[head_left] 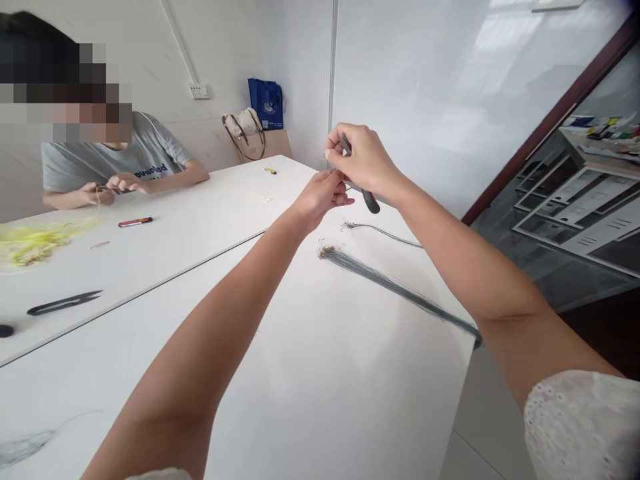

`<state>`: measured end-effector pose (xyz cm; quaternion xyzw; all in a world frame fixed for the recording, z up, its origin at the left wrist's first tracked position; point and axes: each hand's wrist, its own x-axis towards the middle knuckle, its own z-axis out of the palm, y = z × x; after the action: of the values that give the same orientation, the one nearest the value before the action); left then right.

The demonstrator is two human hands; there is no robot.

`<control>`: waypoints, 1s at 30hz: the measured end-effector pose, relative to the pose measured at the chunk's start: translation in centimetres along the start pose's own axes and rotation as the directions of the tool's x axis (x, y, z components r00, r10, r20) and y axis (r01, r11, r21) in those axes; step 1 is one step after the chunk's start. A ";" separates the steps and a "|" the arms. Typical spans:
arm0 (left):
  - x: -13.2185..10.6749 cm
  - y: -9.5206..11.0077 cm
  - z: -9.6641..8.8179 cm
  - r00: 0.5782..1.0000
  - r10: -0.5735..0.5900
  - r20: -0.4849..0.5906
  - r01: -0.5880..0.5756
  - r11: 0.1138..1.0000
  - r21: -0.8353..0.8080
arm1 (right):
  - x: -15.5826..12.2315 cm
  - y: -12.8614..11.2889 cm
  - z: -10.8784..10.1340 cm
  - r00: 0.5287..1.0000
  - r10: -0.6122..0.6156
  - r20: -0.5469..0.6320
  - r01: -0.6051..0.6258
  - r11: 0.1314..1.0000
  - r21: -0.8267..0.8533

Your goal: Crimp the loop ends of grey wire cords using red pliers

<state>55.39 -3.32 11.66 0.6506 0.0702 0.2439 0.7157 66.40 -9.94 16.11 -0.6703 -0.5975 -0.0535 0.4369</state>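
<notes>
My right hand [367,157] is raised over the far end of the white table, its fingers closed around a tool with a black handle [370,202] showing a touch of red. The tool's working end is mostly covered by the fingers, so its kind is unclear. Just below and touching it, my left hand [323,197] has thumb and forefinger pinched together; whatever lies between them is too small to make out. Beneath my hands lies a long bundle of grey-green fishing line [395,287], with small hooks [327,253] clustered at one end. A thinner bundle [383,232] rests behind it.
Across the table [300,400] sits a person in a grey shirt [160,143], both hands on a thin strand. Near them are yellow strands [37,243], a red cutter knife [135,222], black thread snips [65,303] and a small yellow item [271,171]. Loose line [27,448] lies front left.
</notes>
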 end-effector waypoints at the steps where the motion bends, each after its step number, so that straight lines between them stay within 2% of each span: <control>1: 0.1 -0.1 -0.2 1.000 -0.012 -0.005 0.012 1.000 0.003 | -0.9 0.6 -0.1 1.000 0.021 -0.022 -0.021 1.000 -0.008; 4: 0.7 -0.4 -0.8 0.999 -0.012 -0.036 0.013 1.000 0.015 | -5.0 3.1 0.1 0.993 0.114 -0.038 -0.114 0.993 -0.003; 5: 1.0 -0.4 -1.0 0.998 -0.007 -0.057 0.008 1.000 0.010 | -6.7 4.1 0.3 0.984 0.174 0.025 -0.174 0.985 0.010; 6: 1.5 -0.3 -1.1 0.997 -0.003 -0.083 0.003 1.000 0.000 | -8.3 5.1 0.6 0.958 0.255 0.132 -0.259 0.966 0.020; 7: 1.9 -0.1 -1.3 0.994 0.001 -0.109 -0.003 1.000 -0.015 | -10.0 6.1 1.0 0.905 0.343 0.252 -0.357 0.934 0.012; 9: 2.8 0.5 -1.8 0.986 0.011 -0.168 -0.019 0.999 -0.047 | -12.7 7.9 1.6 0.759 0.446 0.475 -0.476 0.877 -0.064; 11: 3.5 1.4 -2.4 0.973 0.019 -0.232 -0.035 0.997 -0.065 | -14.4 9.2 1.9 0.666 0.486 0.566 -0.520 0.846 -0.114; 14: 3.9 3.4 -3.8 0.945 0.069 -0.319 -0.104 0.990 -0.091 | -15.6 10.4 1.4 0.609 0.516 0.602 -0.553 0.821 -0.144; 18: 3.2 6.6 -6.4 0.910 0.213 -0.355 -0.271 0.954 -0.124 | -16.8 11.1 -0.7 0.556 0.555 0.619 -0.593 0.787 -0.173; 21: 1.9 8.9 -8.0 0.863 0.288 -0.415 -0.326 0.945 -0.022 | -18.4 11.6 -3.1 0.541 0.583 0.606 -0.612 0.767 -0.193; 23: 1.0 10.0 -8.7 0.829 0.295 -0.475 -0.314 0.949 0.041 | -19.8 12.2 -5.0 0.549 0.591 0.592 -0.613 0.765 -0.195; 26: -0.4 11.0 -8.8 0.823 0.276 -0.496 -0.305 0.952 0.023 | -22.2 12.9 -7.5 0.561 0.581 0.590 -0.595 0.778 -0.202; 28: -1.1 11.4 -8.1 0.842 0.258 -0.474 -0.303 0.953 -0.019 | -23.5 12.9 -8.1 0.604 0.571 0.556 -0.546 0.805 -0.232; 30: -1.6 11.7 -6.5 0.864 0.233 -0.447 -0.291 0.955 -0.064 | -24.1 12.2 -7.3 0.695 0.544 0.470 -0.479 0.838 -0.262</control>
<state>48.21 2.23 21.69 0.5355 0.1228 0.4816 0.6828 73.31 -31.74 -0.10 -0.8228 -0.4786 0.2207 0.2125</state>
